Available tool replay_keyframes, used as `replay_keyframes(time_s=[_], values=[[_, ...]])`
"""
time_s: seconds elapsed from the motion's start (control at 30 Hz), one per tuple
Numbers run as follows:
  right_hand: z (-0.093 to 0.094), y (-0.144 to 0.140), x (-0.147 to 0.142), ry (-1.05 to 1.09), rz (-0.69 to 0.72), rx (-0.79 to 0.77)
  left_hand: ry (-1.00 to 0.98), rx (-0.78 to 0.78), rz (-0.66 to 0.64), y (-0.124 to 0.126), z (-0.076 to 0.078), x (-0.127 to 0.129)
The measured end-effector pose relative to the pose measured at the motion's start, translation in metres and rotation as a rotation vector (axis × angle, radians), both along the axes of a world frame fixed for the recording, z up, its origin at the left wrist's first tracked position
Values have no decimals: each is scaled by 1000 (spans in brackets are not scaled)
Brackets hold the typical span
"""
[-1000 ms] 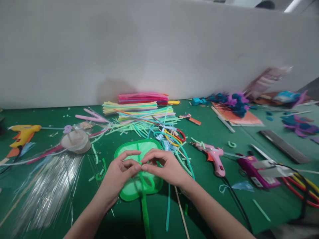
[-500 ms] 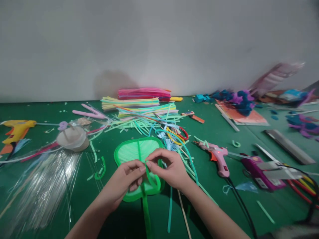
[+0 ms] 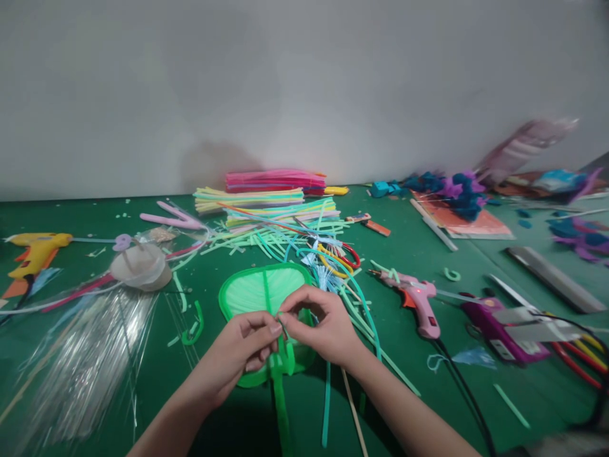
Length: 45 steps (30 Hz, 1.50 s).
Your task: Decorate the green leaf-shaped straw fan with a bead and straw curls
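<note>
Both my hands meet over a green leaf-shaped piece, which has a fuzzy pipe-cleaner rim, a pale ribbed middle and a long fuzzy stem. A short curled green pipe cleaner hangs from my fingertips, its upper end pinched. My left hand closes thumb and forefinger on that end from the left. My right hand pinches it from the right, fingers touching or nearly touching the left ones. The hands hide the lower middle of the leaf, so whether they also touch it I cannot tell.
A pink glue gun lies to the right, near scissors and a purple device. Left are a yellow glue gun, a plastic cup and clear strips. Pipe-cleaner bundles lie at the back.
The curled green pipe cleaner has turned in my fingers, its hooked end swinging from the right to hang lower and closer to the stem. Both hands stay nearly in place.
</note>
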State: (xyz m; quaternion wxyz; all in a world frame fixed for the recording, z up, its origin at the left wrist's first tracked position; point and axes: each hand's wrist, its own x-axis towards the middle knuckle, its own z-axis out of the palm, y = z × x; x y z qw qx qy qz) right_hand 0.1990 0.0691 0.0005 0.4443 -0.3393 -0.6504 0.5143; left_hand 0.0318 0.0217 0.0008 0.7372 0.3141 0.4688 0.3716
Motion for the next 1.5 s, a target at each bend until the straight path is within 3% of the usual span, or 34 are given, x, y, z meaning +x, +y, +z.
replay_keyframes(time_s=[0.33, 0.6, 0.8, 1.03, 1.33, 1.5], values=[[-8, 0, -4, 11, -17, 25, -6, -2, 13, 1, -4, -2], [-6, 2, -4, 159, 100, -245, -6, 27, 5, -2, -5, -2], [-4, 1, -5, 140, -23, -181, -14, 31, 16, -4, -2, -3], [-8, 2, -4, 124, 65, -259, 6, 36, 25, -2, -1, -2], [-7, -1, -3, 154, 2, -190, -8, 20, 32, -4, 0, -2], [-5, 0, -3, 168, 64, -262, 9, 42, 43, -3, -1, -3]])
